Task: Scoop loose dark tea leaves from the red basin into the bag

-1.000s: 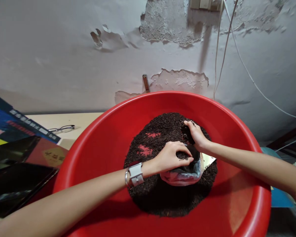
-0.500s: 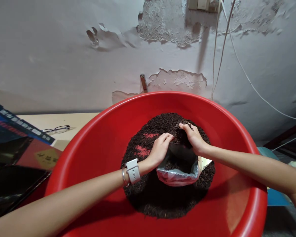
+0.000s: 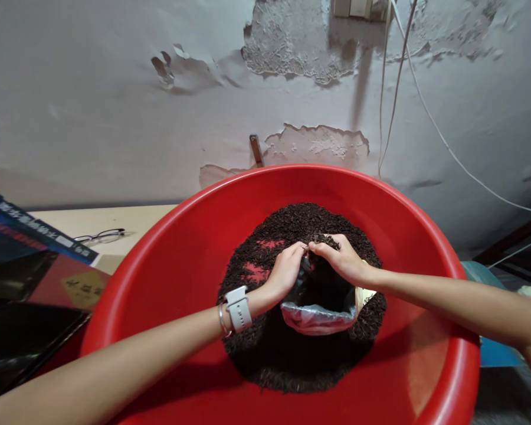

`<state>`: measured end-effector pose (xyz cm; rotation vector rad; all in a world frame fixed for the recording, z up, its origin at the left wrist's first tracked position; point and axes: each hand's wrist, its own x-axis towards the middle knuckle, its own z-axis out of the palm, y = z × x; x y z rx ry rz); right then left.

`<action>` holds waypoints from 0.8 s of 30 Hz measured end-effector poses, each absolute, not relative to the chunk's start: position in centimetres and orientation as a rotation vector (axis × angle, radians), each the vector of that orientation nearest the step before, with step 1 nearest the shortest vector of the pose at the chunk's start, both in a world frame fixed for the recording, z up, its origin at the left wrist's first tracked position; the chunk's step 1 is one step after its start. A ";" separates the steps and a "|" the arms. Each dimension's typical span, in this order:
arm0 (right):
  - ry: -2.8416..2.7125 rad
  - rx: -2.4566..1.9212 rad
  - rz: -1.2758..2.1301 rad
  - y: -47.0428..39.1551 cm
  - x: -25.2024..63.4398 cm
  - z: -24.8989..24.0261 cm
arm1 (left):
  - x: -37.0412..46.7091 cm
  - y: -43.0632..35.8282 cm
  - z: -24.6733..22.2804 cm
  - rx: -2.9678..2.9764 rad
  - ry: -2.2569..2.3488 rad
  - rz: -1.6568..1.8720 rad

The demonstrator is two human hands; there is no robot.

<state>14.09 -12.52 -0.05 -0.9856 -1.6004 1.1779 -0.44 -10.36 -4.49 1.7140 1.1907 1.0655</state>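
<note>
Together both hands [image 3: 314, 265] cup dark tea leaves [image 3: 283, 227] over the bag [image 3: 318, 316].

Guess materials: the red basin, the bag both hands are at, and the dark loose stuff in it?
Red basin: likely moulded plastic, smooth and glossy, with soft highlights along the rim. Bag: thin clear plastic film, crinkled and translucent, its mouth rolled down. Dark loose material: dry, fine, twisted bits, matte brown-black; possibly tea leaves, but that is uncertain. Left hand and right hand cup it over the bag.
</note>
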 end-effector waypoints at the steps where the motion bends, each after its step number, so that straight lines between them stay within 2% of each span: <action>1: -1.646 -0.980 1.154 -12.6 14.2 0.0 | -0.5 -10.3 -4.6 1.709 1.187 1.078; 9: -2.108 -0.890 0.985 -12.6 14.9 1.2 | -0.6 -10.5 -4.8 1.654 1.069 1.088; 24: -2.249 -0.884 0.971 -12.3 15.1 1.6 | -0.3 -10.2 -5.1 1.554 1.084 1.180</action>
